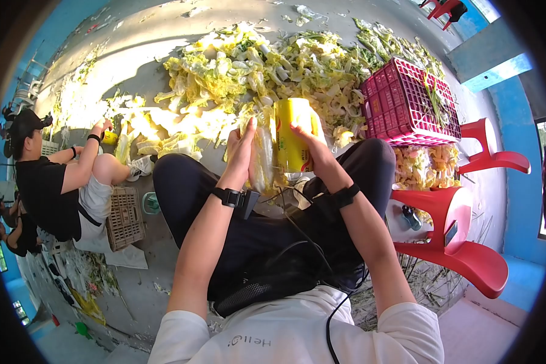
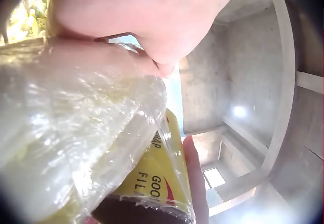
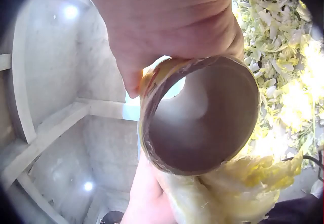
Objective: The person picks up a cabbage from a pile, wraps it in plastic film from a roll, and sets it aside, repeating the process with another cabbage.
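Observation:
In the head view my left hand [image 1: 240, 155] holds a napa cabbage [image 1: 262, 151] with clear film around it, over my lap. My right hand [image 1: 315, 142] grips a yellow roll of cling film [image 1: 292, 136], thumb lying across its printed side. Roll and cabbage stand side by side, both lengthwise away from me. Seen from the left wrist, shiny creased film covers the cabbage [image 2: 66, 128], and a sheet of it stretches towards the roll [image 2: 152, 176]. The right wrist view looks into the hollow cardboard core [image 3: 202, 117], with pale leaves [image 3: 238, 186] just beneath.
Heaps of loose cabbage leaves [image 1: 218, 76] cover the floor ahead. A magenta crate [image 1: 400, 103] and red chairs [image 1: 449, 218] are on the right. Another person [image 1: 54, 182] sits at left beside a tan crate [image 1: 125, 212]. Black cables [image 1: 312, 242] run across my lap.

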`<control>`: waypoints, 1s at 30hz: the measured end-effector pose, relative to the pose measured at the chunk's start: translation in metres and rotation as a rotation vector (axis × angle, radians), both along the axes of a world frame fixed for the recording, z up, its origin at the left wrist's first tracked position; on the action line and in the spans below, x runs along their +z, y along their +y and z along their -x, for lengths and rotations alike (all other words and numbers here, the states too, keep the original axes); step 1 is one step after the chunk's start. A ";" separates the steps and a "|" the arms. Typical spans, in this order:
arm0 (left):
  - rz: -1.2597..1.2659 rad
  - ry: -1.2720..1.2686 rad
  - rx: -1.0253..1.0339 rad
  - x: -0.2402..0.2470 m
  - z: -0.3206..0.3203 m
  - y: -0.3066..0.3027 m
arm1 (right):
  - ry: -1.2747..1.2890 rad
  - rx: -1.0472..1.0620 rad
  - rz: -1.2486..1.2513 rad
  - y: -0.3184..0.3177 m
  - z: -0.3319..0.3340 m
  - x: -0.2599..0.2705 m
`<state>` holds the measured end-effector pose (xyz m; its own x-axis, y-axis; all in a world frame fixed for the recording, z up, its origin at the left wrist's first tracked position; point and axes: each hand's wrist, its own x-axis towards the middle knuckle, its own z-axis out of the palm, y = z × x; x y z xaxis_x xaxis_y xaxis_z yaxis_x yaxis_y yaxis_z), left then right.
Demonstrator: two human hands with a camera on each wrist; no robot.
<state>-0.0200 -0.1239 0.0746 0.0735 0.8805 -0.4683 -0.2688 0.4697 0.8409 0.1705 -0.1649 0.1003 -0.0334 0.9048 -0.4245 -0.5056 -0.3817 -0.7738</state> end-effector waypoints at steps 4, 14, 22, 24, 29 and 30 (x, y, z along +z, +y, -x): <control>-0.007 0.036 -0.078 -0.004 0.001 0.003 | -0.006 0.013 0.073 0.000 -0.001 0.000; -0.191 0.220 -0.157 -0.006 -0.012 -0.004 | -0.140 -0.115 -0.005 0.002 0.002 -0.005; -0.137 0.239 -0.153 -0.011 -0.012 -0.004 | -0.195 -0.071 0.023 0.002 0.001 -0.014; -0.128 0.276 -0.154 -0.007 -0.012 -0.004 | -0.205 -0.073 0.002 0.003 0.001 -0.018; -0.059 0.321 -0.137 -0.007 -0.011 -0.002 | -0.224 -0.024 -0.045 0.003 0.003 -0.011; -0.056 0.331 -0.133 -0.005 -0.012 -0.002 | -0.254 -0.049 -0.092 0.004 0.005 -0.010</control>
